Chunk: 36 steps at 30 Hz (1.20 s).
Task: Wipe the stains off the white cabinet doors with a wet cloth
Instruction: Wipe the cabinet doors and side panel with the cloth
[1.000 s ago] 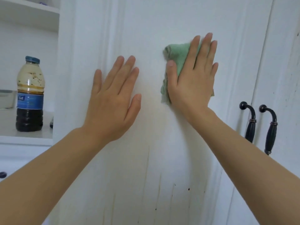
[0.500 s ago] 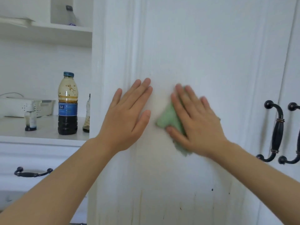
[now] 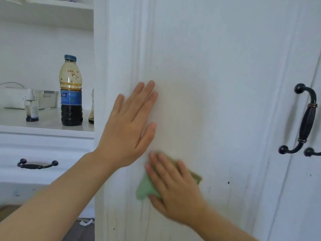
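Head view: right hand (image 3: pixel 175 190), flat on cloth (image 3: pixel 145 190), now lower-centre over door (image 3: pixel 217 84) streaks; left hand (image 3: pixel 128 129) spread, bracing.

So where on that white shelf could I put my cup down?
The counter shelf has a bare patch in front of the small bottle and the big dark bottle, near its front edge. Further back it is crowded: the white basket fills the rear left, and another bottle peeks from behind the cabinet door.
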Motion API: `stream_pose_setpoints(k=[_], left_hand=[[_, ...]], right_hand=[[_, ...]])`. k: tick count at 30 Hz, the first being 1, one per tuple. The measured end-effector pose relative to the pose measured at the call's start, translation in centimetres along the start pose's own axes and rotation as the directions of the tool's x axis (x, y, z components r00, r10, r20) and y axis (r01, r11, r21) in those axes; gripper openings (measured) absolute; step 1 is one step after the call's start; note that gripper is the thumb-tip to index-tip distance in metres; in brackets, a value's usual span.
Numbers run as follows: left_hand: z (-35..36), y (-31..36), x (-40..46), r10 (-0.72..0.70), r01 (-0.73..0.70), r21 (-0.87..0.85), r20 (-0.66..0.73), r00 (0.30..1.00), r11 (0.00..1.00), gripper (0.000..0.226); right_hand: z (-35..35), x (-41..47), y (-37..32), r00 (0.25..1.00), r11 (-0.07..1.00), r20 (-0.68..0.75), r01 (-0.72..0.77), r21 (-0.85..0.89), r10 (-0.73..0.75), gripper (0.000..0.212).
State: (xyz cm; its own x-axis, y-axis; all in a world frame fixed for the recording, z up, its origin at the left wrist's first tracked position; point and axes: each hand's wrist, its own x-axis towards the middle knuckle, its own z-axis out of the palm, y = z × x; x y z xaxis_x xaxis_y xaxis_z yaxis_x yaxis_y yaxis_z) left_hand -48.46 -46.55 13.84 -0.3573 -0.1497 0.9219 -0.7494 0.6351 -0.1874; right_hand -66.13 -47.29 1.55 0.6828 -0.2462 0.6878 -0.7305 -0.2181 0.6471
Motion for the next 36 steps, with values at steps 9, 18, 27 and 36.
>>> stream_pose_setpoints(k=[9,18,27,36], left_hand=[[4.0,4.5,0.6,-0.035,0.039,0.047,-0.081,0.996,0.998,0.055],[8.7,8.1,0.5,0.123,-0.105,0.147,-0.116,0.986,0.984,0.052],[9.5,10.8,-2.0,0.061,-0.055,0.103,-0.057,0.996,0.993,0.053],[11.5,13.1,-2.5,-0.052,0.062,0.067,-0.133,0.99,0.996,0.054]], right_hand=[[-2.6,-1.5,7.9,0.981,0.989,-0.129,-0.143,0.044,0.148,0.068],[-3.3,-1.5,11.4,0.777,0.817,-0.257,-0.557,0.148,0.575,0.069],[0.1,-12.6,5.1,0.947,0.952,-0.102,-0.299,0.07,0.305,0.066],[-3.5,-5.6,14.5,0.761,0.803,-0.261,-0.58,0.136,0.594,0.071]])
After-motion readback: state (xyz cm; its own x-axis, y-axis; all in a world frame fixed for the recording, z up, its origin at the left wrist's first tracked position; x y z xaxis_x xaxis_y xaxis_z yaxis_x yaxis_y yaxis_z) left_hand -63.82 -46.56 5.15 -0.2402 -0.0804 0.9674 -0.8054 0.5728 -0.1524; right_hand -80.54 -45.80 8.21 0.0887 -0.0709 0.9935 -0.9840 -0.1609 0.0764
